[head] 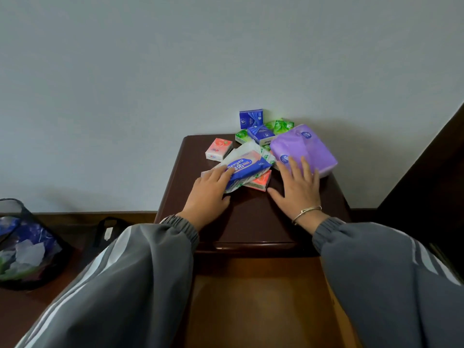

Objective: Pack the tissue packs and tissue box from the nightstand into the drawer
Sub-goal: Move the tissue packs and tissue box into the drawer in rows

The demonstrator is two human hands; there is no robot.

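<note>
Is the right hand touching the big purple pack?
Touching. The head view shows the right hand with its straight fingers lying on the near end of the purple pack, with no gap between them.

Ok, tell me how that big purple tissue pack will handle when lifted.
The purple tissue pack probably squashes: its soft wrapper bulges. Likely light for its bulk. Its glossy film may slip under the right hand, laid flat on it.

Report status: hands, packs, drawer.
Left hand rests on blue pack; right hand flat on purple pack. Other packs on nightstand. Drawer open below, nothing blocking.
</note>
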